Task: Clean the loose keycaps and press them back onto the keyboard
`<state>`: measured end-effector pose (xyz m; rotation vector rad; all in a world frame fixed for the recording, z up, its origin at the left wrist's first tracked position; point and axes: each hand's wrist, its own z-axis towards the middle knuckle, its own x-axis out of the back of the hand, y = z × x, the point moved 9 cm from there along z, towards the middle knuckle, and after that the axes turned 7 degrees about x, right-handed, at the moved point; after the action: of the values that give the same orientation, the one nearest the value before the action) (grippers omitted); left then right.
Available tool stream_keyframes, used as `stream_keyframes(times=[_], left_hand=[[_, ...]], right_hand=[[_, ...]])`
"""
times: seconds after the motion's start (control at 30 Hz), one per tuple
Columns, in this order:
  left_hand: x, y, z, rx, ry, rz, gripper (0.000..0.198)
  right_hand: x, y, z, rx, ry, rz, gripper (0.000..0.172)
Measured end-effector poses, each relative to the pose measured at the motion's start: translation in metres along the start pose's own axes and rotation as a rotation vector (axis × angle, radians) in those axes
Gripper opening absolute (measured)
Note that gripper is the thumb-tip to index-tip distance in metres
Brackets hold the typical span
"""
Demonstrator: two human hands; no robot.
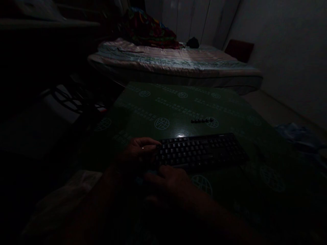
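Observation:
A black computer keyboard [201,151] lies on a green table [133,98] printed with white globes and lettering. At the keyboard's upper left corner is my left hand [139,148], its thumb and fingers brought together over the edge. My right hand [170,182] is in front of the keyboard's lower left edge with bent fingers; deep shadow hides most of its fingertips. Whether it holds anything cannot be made out. Beyond the keyboard lies a short row of small black pieces [201,121] that look like keycaps.
Past the table's far edge stands a bed [178,63] with a striped sheet and a dark red patterned blanket [150,30]. A dark wheel-like frame [68,98] is at the left. Crumpled cloth [298,136] lies at the right. The room is very dark.

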<state>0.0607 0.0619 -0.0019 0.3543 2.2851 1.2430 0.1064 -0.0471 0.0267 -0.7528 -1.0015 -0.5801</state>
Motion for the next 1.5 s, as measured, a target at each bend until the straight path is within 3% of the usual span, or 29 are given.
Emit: stream_keyframes(times=[0.17,0.33,0.6,0.83,1.0,1.13,1.3,1.5], left_hand=[[0.0,-0.004,0.0,0.01,0.0,-0.008,0.019],[-0.004,-0.013,0.002,0.062,-0.052,-0.009,0.022],[-0.006,-0.013,0.002,0.052,-0.075,-0.029,0.022],[-0.007,-0.013,0.001,0.051,-0.062,-0.038,0.021],[-0.011,-0.016,0.004,0.056,-0.107,-0.039,0.023],[-0.01,-0.013,0.005,0.031,-0.115,-0.085,0.026],[-0.006,-0.009,0.004,0.015,-0.071,-0.061,0.023],[-0.006,-0.014,0.005,0.048,-0.072,0.008,0.023]], right_hand=[[0.027,0.022,-0.005,-0.042,0.203,0.135,0.023],[0.058,0.055,-0.006,-0.165,0.454,0.107,0.021],[0.052,0.056,0.009,-0.053,0.44,0.22,0.026],[0.063,0.047,0.009,0.052,0.566,0.184,0.028],[0.064,0.058,0.009,0.076,0.466,0.179,0.023],[0.074,0.109,-0.007,-0.068,0.414,0.102,0.016],[0.071,0.175,-0.026,-0.234,0.239,0.085,0.012],[0.06,0.197,-0.028,-0.297,0.141,0.125,0.011]])
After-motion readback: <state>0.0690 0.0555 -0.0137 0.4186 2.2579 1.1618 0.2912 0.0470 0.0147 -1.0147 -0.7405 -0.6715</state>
